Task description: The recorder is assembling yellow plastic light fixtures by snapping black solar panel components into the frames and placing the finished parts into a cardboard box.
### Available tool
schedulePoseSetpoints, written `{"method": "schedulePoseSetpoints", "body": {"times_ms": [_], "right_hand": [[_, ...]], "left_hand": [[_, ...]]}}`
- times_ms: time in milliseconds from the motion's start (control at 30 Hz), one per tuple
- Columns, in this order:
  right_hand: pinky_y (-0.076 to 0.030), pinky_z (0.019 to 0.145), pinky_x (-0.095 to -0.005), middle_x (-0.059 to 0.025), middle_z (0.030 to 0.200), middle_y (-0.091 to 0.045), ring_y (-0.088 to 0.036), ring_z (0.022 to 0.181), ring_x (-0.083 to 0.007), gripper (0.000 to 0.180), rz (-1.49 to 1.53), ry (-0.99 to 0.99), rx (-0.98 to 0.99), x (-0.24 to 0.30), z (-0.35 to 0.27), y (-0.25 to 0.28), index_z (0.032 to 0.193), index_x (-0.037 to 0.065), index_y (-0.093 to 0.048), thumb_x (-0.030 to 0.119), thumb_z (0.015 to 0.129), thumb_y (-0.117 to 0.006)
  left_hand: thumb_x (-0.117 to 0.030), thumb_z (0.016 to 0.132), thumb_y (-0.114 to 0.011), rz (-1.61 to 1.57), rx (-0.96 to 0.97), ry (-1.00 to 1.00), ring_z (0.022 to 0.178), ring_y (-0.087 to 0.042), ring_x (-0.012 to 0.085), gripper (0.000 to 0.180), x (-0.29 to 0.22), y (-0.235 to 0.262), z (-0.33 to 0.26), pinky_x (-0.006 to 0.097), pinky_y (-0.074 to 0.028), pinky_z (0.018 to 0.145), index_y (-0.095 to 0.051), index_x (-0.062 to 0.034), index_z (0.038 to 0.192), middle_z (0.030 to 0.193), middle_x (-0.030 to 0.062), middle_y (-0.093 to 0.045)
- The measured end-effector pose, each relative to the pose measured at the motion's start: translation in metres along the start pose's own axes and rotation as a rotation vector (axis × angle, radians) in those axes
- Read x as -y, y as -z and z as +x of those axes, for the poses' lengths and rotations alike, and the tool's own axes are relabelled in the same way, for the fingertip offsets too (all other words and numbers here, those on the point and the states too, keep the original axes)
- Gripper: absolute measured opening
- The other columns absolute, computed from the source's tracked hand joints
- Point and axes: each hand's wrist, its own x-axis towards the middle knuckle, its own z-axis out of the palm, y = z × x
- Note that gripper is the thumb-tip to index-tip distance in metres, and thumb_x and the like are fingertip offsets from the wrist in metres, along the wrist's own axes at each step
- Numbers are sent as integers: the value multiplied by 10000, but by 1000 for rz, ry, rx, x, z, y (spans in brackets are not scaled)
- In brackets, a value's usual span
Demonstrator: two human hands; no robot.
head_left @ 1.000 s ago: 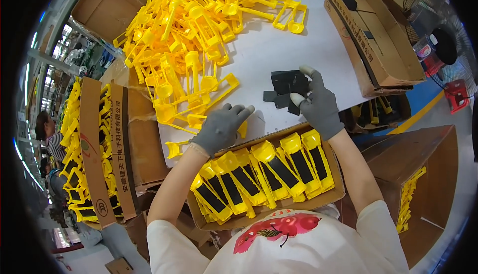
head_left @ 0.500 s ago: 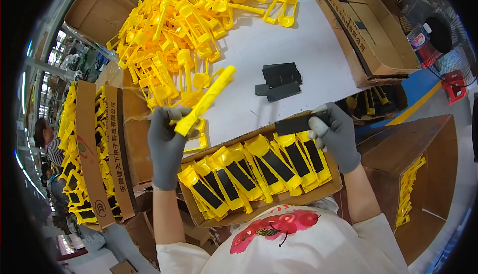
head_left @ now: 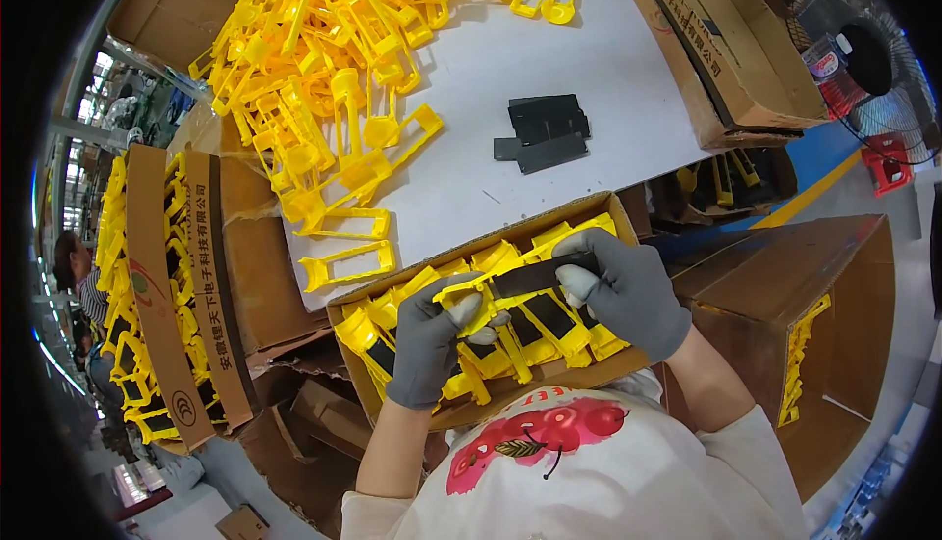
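Note:
In gray gloves, both my hands meet above an open cardboard box. My left hand (head_left: 424,346) pinches the end of a yellow plastic frame (head_left: 459,295). The fingers of my right hand (head_left: 636,297) grip a thin black rectangular plate (head_left: 530,277), which lies along the yellow frame; whether it is seated in it I cannot tell. Beneath them, the cardboard box (head_left: 621,218) holds several yellow frames with black plates in them (head_left: 549,316). Beyond it on the white table are a small stack of black plates (head_left: 547,126) and a heap of plain yellow frames (head_left: 329,40).
A loose yellow frame (head_left: 348,263) lies at the table's near left. Cardboard boxes with yellow parts stand at the left (head_left: 147,295) and right (head_left: 775,256). A long carton (head_left: 721,69) occupies the table's right end, with a fan (head_left: 878,69) beyond. Another person (head_left: 83,270) is far left.
My hands have come together over the box. The left brought the yellow frame down and right from beside the heap, and the right moved the black plate left against it.

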Motion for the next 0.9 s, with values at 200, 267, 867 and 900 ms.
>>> {"method": "schedulePoseSetpoints", "body": {"times_ms": [200,267,867,900], "right_hand": [[-495,565,-245,-98,726,-672,-649,588,-161,153,-187,209,-80,-12,1,-8,996,28,-624,96,861,-653],[-502,569,-257,-113,745,-676,-657,594,-200,147,-259,280,-129,-13,2,-12,979,29,-626,103,858,-664],[-496,603,-322,-107,715,-654,-657,665,-238,297,-350,49,96,-40,-29,-22,972,84,-657,304,798,-755],[-496,603,-322,-107,715,-654,-657,665,-238,297,-349,52,98,-38,-25,-20,972,84,-657,304,798,-755]], "left_hand": [[-47,897,-589,23,1,20,803,-708,267,300,8,-7,2,279,-579,588,-600,39,1184,964,155,-670],[-49,891,-601,41,-22,13,784,-706,255,289,6,-6,-1,269,-567,577,-611,39,1165,949,148,-672],[0,840,-660,362,-77,115,660,-685,175,220,-2,-1,-20,225,-518,498,-655,63,1050,855,108,-671],[2,843,-654,391,-54,131,652,-679,160,221,-5,2,-20,217,-512,489,-650,54,1058,853,99,-669]]}}
